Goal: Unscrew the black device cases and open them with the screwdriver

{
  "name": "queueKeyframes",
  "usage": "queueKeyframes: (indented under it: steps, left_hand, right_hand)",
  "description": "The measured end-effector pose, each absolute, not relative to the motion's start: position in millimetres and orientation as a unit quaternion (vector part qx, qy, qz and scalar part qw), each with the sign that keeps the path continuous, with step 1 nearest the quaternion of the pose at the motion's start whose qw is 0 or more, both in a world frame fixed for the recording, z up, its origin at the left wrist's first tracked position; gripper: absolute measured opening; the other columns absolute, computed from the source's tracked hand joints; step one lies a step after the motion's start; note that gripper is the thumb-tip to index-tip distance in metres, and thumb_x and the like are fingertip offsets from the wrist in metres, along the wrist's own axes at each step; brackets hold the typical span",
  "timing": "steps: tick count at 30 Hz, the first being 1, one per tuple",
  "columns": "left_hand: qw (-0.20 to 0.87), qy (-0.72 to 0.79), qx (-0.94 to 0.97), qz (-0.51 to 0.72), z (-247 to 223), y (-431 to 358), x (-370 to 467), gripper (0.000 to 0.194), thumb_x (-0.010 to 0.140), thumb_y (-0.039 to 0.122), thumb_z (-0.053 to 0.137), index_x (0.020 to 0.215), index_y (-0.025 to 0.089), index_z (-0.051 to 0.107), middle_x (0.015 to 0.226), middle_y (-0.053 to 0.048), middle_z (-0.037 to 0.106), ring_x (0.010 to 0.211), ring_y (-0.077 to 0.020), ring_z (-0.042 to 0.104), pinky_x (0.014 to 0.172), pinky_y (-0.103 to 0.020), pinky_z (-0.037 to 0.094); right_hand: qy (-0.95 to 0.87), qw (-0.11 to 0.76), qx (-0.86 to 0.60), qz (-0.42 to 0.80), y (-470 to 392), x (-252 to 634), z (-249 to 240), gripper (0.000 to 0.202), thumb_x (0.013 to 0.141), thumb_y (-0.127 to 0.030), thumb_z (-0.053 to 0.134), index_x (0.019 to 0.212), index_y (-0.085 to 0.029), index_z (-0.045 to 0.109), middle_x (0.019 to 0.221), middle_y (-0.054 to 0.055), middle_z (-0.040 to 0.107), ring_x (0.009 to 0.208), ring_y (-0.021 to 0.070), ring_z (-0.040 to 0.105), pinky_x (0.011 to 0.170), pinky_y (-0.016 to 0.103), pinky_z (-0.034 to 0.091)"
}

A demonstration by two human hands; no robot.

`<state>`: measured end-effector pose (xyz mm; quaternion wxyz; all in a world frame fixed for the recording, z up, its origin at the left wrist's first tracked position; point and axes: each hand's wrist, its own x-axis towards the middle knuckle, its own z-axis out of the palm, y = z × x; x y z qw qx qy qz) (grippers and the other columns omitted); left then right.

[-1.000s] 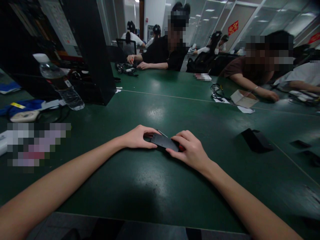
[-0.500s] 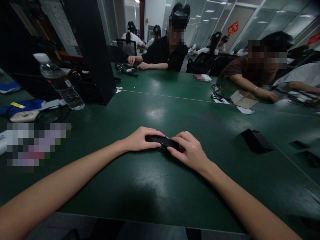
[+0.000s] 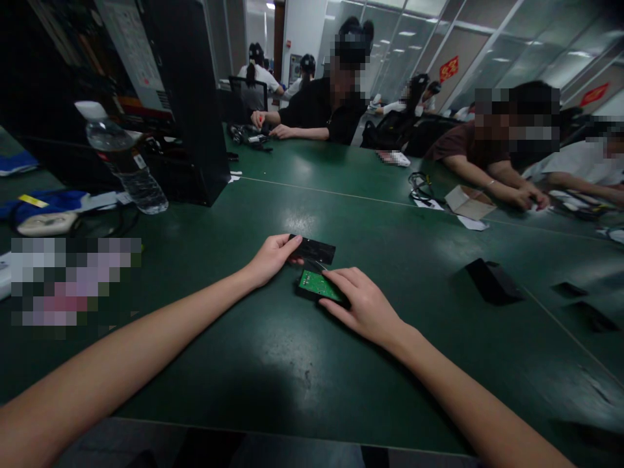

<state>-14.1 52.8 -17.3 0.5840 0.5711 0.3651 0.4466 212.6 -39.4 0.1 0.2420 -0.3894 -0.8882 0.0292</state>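
A flat black cover plate (image 3: pixel 316 250) is pinched between the thumb and fingers of my left hand (image 3: pixel 273 261), tilted a little above the table. Just below and to the right of it, a black case with a green circuit board (image 3: pixel 314 284) showing in its open top rests on the table. My right hand (image 3: pixel 363 300) grips the right end of that case and hides this part of it. A thin light line, perhaps a wire, shows between the plate and the case.
On the green table (image 3: pixel 219 364) a black box-shaped part (image 3: pixel 493 281) lies to the right. A water bottle (image 3: pixel 127 159) leans by a black cabinet (image 3: pixel 212 110) at left. Farther back stands a small open carton (image 3: pixel 468 201) near cables. Several people sit across the table.
The black cover has come off the case and moved up and left with my left hand. The green circuit board is now exposed. My right hand still holds the case.
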Motion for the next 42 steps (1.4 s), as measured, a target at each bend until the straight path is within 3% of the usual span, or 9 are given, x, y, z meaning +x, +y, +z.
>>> queueKeyframes:
  steps: [5, 11, 18, 21, 28, 31, 34, 38, 42]
  left_hand:
    - [0.593, 0.364, 0.569, 0.437, -16.9, 52.6, -11.8, 0.038, 0.085, 0.05, 0.067, 0.085, 0.012, 0.067, 0.075, -0.002, 0.07, 0.062, -0.0129, 0.063, 0.063, -0.024, 0.05]
    - [0.588, 0.359, 0.588, 0.424, -16.2, 54.8, -12.4, 0.029, 0.088, 0.041, 0.061, 0.087, 0.013, 0.068, 0.077, -0.003, 0.071, 0.063, -0.0144, 0.066, 0.062, -0.025, 0.051]
    - [0.58, 0.358, 0.608, 0.407, -12.9, 54.4, -10.0, 0.025, 0.091, 0.034, 0.057, 0.085, 0.013, 0.068, 0.076, -0.004, 0.071, 0.064, -0.0141, 0.065, 0.064, -0.025, 0.052]
    - [0.569, 0.35, 0.627, 0.402, -11.5, 52.8, -10.0, 0.025, 0.091, 0.035, 0.057, 0.081, 0.014, 0.067, 0.075, -0.003, 0.069, 0.064, -0.0138, 0.064, 0.064, -0.025, 0.051]
    - [0.521, 0.346, 0.699, 0.346, -10.3, 46.1, -11.3, 0.029, 0.092, 0.038, 0.057, 0.082, 0.013, 0.067, 0.061, 0.002, 0.059, 0.052, -0.0108, 0.056, 0.055, -0.022, 0.042]
    - [0.528, 0.341, 0.7, 0.339, -11.1, 45.1, -11.2, 0.027, 0.09, 0.038, 0.061, 0.086, 0.013, 0.069, 0.067, 0.001, 0.063, 0.054, -0.0104, 0.056, 0.056, -0.022, 0.043]
    - [0.55, 0.336, 0.682, 0.345, -13.0, 46.0, -10.2, 0.024, 0.087, 0.035, 0.065, 0.089, 0.012, 0.071, 0.074, -0.001, 0.068, 0.057, -0.0104, 0.058, 0.06, -0.023, 0.046]
    - [0.581, 0.329, 0.653, 0.359, -14.9, 47.1, -9.1, 0.02, 0.082, 0.03, 0.071, 0.091, 0.013, 0.071, 0.082, -0.004, 0.072, 0.065, -0.0121, 0.063, 0.066, -0.025, 0.052]
    - [0.596, 0.313, 0.643, 0.366, -15.1, 46.4, -9.9, 0.019, 0.08, 0.027, 0.074, 0.092, 0.013, 0.071, 0.086, -0.004, 0.073, 0.073, -0.0146, 0.068, 0.073, -0.029, 0.056]
  right_hand:
    - [-0.911, 0.201, -0.36, 0.009, -68.4, 182.6, 6.1, 0.047, 0.099, -0.035, 0.054, 0.14, -0.011, 0.051, 0.121, 0.018, 0.067, 0.102, 0.0273, 0.063, 0.087, 0.044, 0.055]
    - [-0.923, 0.163, -0.348, 0.021, -129.4, 171.0, 4.5, 0.043, 0.096, -0.029, 0.053, 0.139, -0.021, 0.056, 0.118, 0.014, 0.067, 0.092, 0.0259, 0.065, 0.076, 0.041, 0.057]
    - [-0.836, 0.195, -0.508, -0.067, -184.0, 283.6, -26.7, 0.053, 0.095, -0.022, 0.052, 0.148, -0.025, 0.049, 0.127, 0.015, 0.063, 0.112, 0.0281, 0.066, 0.089, 0.041, 0.06]
    - [-0.763, 0.17, -0.613, -0.113, -187.1, 365.2, -36.6, 0.054, 0.098, -0.03, 0.05, 0.152, -0.029, 0.044, 0.127, 0.015, 0.061, 0.112, 0.0294, 0.066, 0.092, 0.046, 0.058]
    - [-0.572, 0.091, -0.805, -0.129, -167.9, 520.8, -39.8, 0.07, 0.093, -0.052, 0.033, 0.143, -0.009, 0.054, 0.12, 0.027, 0.064, 0.104, 0.0403, 0.068, 0.091, 0.057, 0.055]
    - [-0.524, 0.067, -0.833, -0.164, -158.9, 516.5, -36.0, 0.072, 0.09, -0.058, 0.032, 0.141, -0.012, 0.058, 0.129, 0.031, 0.061, 0.109, 0.0488, 0.064, 0.084, 0.066, 0.052]
    - [-0.552, 0.132, -0.796, -0.209, -145.1, 458.0, -26.5, 0.073, 0.093, -0.061, 0.034, 0.139, -0.009, 0.057, 0.14, 0.03, 0.054, 0.127, 0.0507, 0.054, 0.095, 0.07, 0.047]
    - [-0.669, 0.304, -0.678, -0.007, -113.1, 342.8, -6.0, 0.05, 0.097, -0.052, 0.049, 0.134, -0.02, 0.059, 0.134, 0.017, 0.063, 0.12, 0.031, 0.064, 0.102, 0.051, 0.053]
    - [-0.724, 0.343, -0.542, 0.253, -62.0, 248.5, 5.5, 0.045, 0.1, -0.048, 0.051, 0.137, -0.023, 0.057, 0.135, 0.013, 0.064, 0.117, 0.0239, 0.066, 0.099, 0.045, 0.055]
